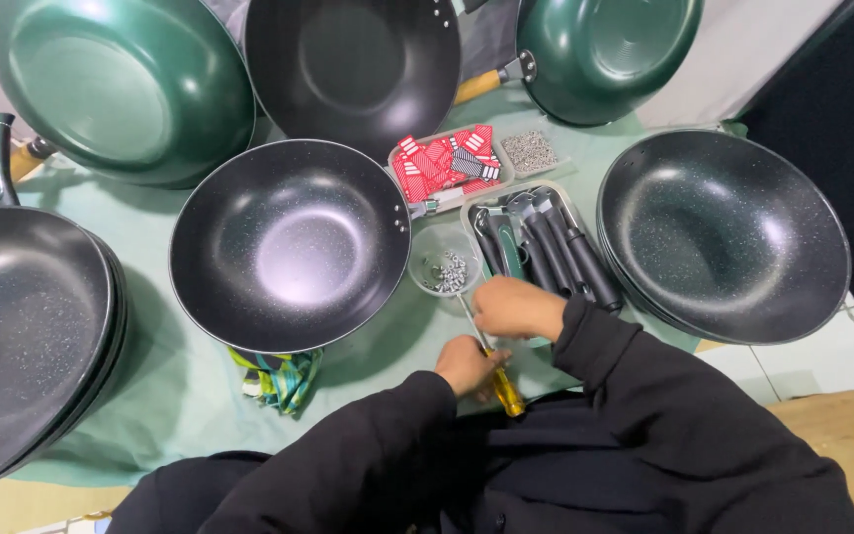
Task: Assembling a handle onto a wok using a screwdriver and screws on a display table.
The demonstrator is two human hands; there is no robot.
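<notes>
Left hand (467, 364) wrapped tight around a screwdriver (491, 358), yellow handle poking out toward the body, metal shaft slanting up to a small clear bowl of screws (445, 263). Right hand (514, 307) curled narrow, pinching at the shaft near its tip; whether a screw sits between the fingers, cannot tell. Just beyond, a tray of black pan handles (546, 242). To the left, a dark speckled wok (289, 243) on the green cloth (175, 386), more woks ringed around.

Green cloth (180, 396) (table cover): woks (289, 242), trays (447, 163).
</notes>
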